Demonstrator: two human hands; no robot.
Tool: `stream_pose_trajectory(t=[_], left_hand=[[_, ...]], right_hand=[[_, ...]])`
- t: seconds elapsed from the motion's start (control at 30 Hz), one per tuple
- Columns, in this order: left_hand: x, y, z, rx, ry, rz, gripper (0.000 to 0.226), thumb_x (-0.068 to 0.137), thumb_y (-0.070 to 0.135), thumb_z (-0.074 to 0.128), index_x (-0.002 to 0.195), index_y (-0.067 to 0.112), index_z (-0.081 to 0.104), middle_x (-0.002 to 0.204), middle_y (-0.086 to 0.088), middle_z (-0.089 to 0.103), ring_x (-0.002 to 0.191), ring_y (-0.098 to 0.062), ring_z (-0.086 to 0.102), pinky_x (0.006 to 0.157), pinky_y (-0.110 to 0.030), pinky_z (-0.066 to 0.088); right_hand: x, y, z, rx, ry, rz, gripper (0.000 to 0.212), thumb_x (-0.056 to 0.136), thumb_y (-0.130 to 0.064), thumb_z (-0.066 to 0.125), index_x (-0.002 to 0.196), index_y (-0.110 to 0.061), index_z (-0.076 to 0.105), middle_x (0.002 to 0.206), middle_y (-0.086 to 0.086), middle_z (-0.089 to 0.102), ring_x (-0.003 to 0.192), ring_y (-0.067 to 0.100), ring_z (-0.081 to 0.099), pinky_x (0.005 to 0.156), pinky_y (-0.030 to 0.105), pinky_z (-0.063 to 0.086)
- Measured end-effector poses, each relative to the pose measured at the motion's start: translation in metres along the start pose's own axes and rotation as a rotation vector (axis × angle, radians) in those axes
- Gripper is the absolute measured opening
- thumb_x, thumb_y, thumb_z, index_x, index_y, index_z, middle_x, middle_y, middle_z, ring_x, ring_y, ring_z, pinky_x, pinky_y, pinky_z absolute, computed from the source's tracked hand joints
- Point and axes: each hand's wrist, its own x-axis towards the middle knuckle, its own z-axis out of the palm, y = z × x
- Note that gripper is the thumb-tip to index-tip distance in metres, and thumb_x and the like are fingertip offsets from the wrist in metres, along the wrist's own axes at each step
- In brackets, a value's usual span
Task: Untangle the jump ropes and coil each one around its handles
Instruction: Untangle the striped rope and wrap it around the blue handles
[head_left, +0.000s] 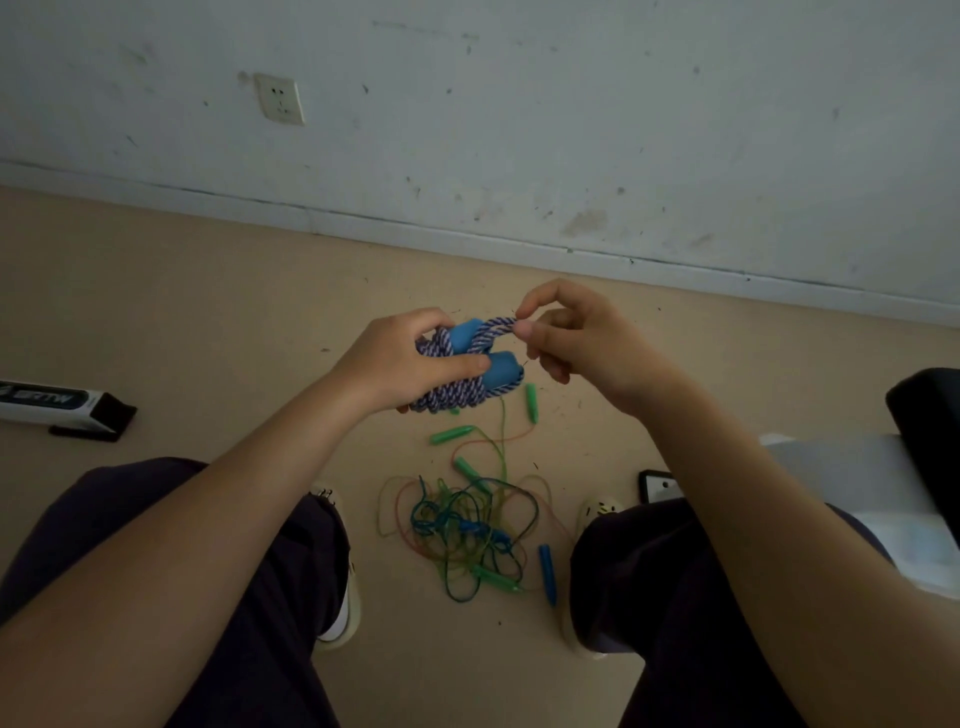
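Note:
My left hand grips a bundle of two blue foam handles with a thick purple-and-white braided rope wound around them. My right hand pinches a loop of that braided rope just right of the upper handle. Below on the floor lies a tangle of thin jump ropes in green, blue and orange. Several green handles and a blue handle lie in and around the tangle.
I sit with my knees apart and my shoes either side of the tangle on the beige floor. A black-and-white box lies at left. At right are a dark object, white sheet and the wall.

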Motion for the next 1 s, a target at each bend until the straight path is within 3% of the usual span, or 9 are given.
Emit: stream_pose_trajectory(t=[0.07, 0.17, 0.4, 0.57, 0.77, 0.83, 0.9, 0.93, 1.0], left_hand=[[0.000, 0.000, -0.002, -0.024, 0.027, -0.014, 0.039, 0.076, 0.058, 0.076, 0.104, 0.033, 0.067, 0.090, 0.007, 0.070, 0.069, -0.005, 0.069, 0.056, -0.025, 0.053], [0.001, -0.002, -0.005, -0.037, 0.031, -0.043, 0.037, 0.076, 0.059, 0.076, 0.101, 0.034, 0.068, 0.088, 0.005, 0.071, 0.066, -0.010, 0.071, 0.054, -0.034, 0.057], [0.001, 0.003, 0.000, -0.029, -0.024, -0.065, 0.038, 0.077, 0.060, 0.075, 0.103, 0.033, 0.067, 0.092, 0.005, 0.072, 0.074, -0.013, 0.073, 0.068, -0.043, 0.061], [0.000, 0.006, 0.002, -0.021, -0.034, -0.067, 0.040, 0.077, 0.059, 0.075, 0.104, 0.032, 0.066, 0.089, 0.003, 0.072, 0.072, -0.017, 0.072, 0.061, -0.037, 0.058], [-0.002, 0.007, 0.002, -0.009, -0.049, -0.087, 0.044, 0.073, 0.062, 0.075, 0.103, 0.032, 0.064, 0.090, 0.003, 0.070, 0.075, -0.018, 0.071, 0.067, -0.039, 0.058], [-0.004, 0.010, 0.003, -0.018, -0.050, -0.097, 0.046, 0.071, 0.061, 0.077, 0.101, 0.029, 0.064, 0.086, 0.004, 0.068, 0.072, -0.015, 0.070, 0.055, -0.030, 0.053], [-0.005, 0.012, 0.002, -0.096, -0.039, -0.116, 0.048, 0.071, 0.059, 0.078, 0.100, 0.024, 0.065, 0.080, 0.002, 0.068, 0.059, -0.010, 0.067, 0.043, -0.023, 0.048], [-0.005, 0.013, 0.001, -0.166, -0.027, -0.132, 0.048, 0.073, 0.057, 0.079, 0.101, 0.021, 0.065, 0.078, -0.001, 0.070, 0.055, -0.012, 0.067, 0.043, -0.025, 0.048], [-0.003, 0.013, -0.001, -0.301, 0.023, -0.173, 0.045, 0.077, 0.052, 0.078, 0.103, 0.018, 0.064, 0.079, -0.008, 0.073, 0.055, -0.021, 0.069, 0.047, -0.030, 0.053]], right_hand=[[-0.002, -0.002, -0.003, 0.024, -0.044, 0.012, 0.015, 0.092, -0.011, 0.066, 0.106, -0.010, 0.062, 0.068, 0.010, 0.058, 0.054, 0.020, 0.048, 0.049, 0.030, 0.040], [-0.004, -0.005, -0.007, 0.120, -0.087, 0.021, 0.015, 0.092, -0.002, 0.062, 0.104, -0.009, 0.065, 0.066, 0.009, 0.053, 0.054, 0.020, 0.047, 0.049, 0.028, 0.041], [0.009, 0.003, 0.002, 0.490, 0.188, 0.075, 0.003, 0.090, -0.004, 0.065, 0.091, -0.006, 0.064, 0.065, 0.004, 0.054, 0.055, 0.012, 0.052, 0.054, 0.022, 0.047], [0.016, 0.010, 0.010, 0.756, 0.229, 0.140, 0.011, 0.097, -0.010, 0.055, 0.093, -0.005, 0.064, 0.068, -0.002, 0.048, 0.056, 0.006, 0.046, 0.054, 0.017, 0.040], [0.020, 0.002, 0.019, 0.826, 0.122, 0.105, 0.034, 0.106, -0.020, 0.034, 0.080, -0.008, 0.053, 0.069, 0.004, 0.060, 0.075, 0.019, 0.063, 0.086, 0.034, 0.053], [0.019, -0.002, 0.020, 0.820, 0.103, 0.119, 0.033, 0.107, -0.022, 0.031, 0.081, -0.010, 0.048, 0.058, 0.000, 0.044, 0.053, 0.014, 0.049, 0.067, 0.031, 0.056], [0.018, -0.006, 0.018, 0.675, 0.106, 0.128, 0.031, 0.108, -0.025, 0.032, 0.080, -0.015, 0.043, 0.056, -0.004, 0.027, 0.044, 0.009, 0.026, 0.042, 0.022, 0.038], [0.017, -0.006, 0.015, 0.563, 0.106, 0.112, 0.030, 0.107, -0.025, 0.033, 0.079, -0.016, 0.039, 0.057, -0.004, 0.023, 0.045, 0.008, 0.021, 0.039, 0.020, 0.028], [0.014, -0.006, 0.013, 0.334, 0.110, 0.068, 0.026, 0.106, -0.026, 0.039, 0.081, -0.017, 0.037, 0.059, -0.004, 0.025, 0.047, 0.008, 0.021, 0.041, 0.021, 0.022]])
